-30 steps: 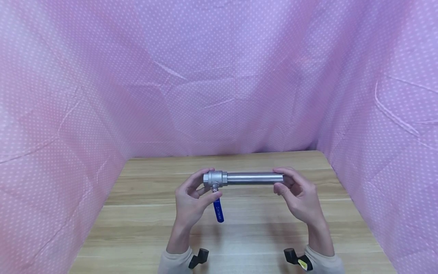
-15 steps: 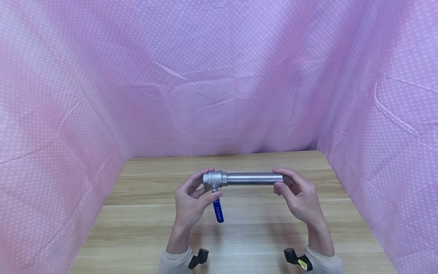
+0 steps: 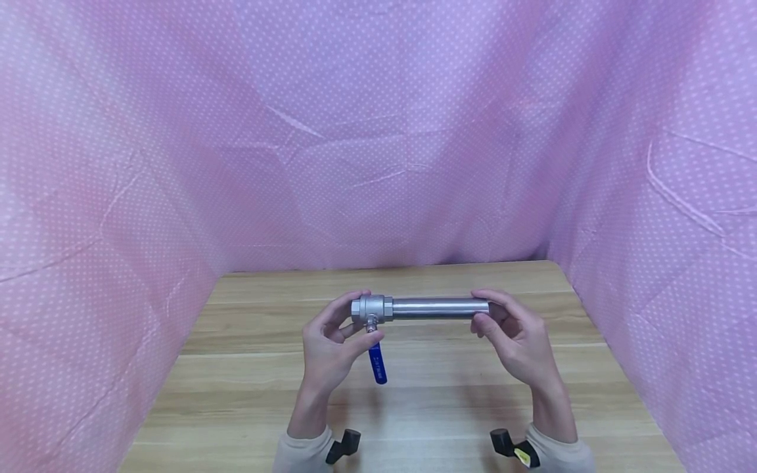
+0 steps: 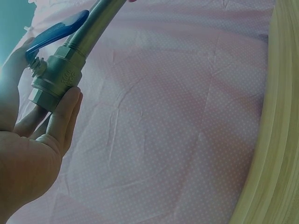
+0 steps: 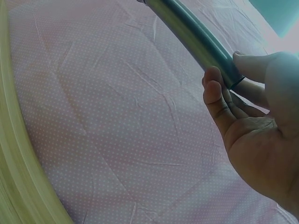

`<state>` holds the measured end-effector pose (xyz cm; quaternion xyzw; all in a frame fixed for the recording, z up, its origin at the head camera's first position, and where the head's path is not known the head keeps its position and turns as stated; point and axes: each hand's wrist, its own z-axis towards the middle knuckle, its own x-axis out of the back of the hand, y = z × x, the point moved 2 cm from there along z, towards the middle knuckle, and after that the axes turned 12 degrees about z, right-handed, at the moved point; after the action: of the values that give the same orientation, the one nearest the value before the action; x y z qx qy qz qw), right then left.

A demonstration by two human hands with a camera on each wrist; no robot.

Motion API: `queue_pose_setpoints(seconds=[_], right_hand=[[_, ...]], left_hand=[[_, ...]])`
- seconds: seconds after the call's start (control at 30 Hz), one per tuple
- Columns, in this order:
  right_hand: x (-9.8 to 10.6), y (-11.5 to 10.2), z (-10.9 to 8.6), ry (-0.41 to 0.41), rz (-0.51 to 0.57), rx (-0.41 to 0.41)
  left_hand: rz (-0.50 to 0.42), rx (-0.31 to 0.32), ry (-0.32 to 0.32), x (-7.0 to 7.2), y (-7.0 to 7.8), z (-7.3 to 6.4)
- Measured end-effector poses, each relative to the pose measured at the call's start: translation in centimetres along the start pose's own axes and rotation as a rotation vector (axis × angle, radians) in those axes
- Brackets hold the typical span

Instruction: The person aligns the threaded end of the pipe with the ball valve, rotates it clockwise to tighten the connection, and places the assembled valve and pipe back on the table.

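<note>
A steel ball valve (image 3: 372,307) with a blue lever handle (image 3: 377,363) is joined to a straight metal pipe (image 3: 440,308), and the two lie level in one line above the table. My left hand (image 3: 331,351) holds the valve body, thumb at the base of the lever and fingers behind the body. In the left wrist view, fingertips press the underside of the valve (image 4: 58,77). At the far end of the pipe, my right hand (image 3: 520,338) grips it between thumb and fingers. The right wrist view shows the pipe's end (image 5: 231,77) within those fingers.
Below the hands spreads a light wood-grain table (image 3: 432,401). Pink dotted cloth (image 3: 390,164) hangs behind it and along both sides. Black wrist mounts (image 3: 344,445) sit at the beige sleeves (image 3: 301,453).
The right hand's fingers shift slightly at the pipe's end. The left hand, valve and pipe stay nearly where they were.
</note>
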<state>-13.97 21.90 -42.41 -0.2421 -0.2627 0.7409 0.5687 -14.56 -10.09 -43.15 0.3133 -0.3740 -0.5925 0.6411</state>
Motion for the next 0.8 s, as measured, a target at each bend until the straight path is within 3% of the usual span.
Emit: queue_pose_setpoints(seconds=[0.23,0.8], right_hand=[[-0.08,0.08,0.14,-0.024,0.071,0.017],[-0.06,0.05,-0.06,-0.003,-0.021,0.014]], left_hand=[[0.006,-0.004,0.004,-0.01,0.01,0.02],[0.01,-0.004,-0.005,-0.07,0.01,-0.01]])
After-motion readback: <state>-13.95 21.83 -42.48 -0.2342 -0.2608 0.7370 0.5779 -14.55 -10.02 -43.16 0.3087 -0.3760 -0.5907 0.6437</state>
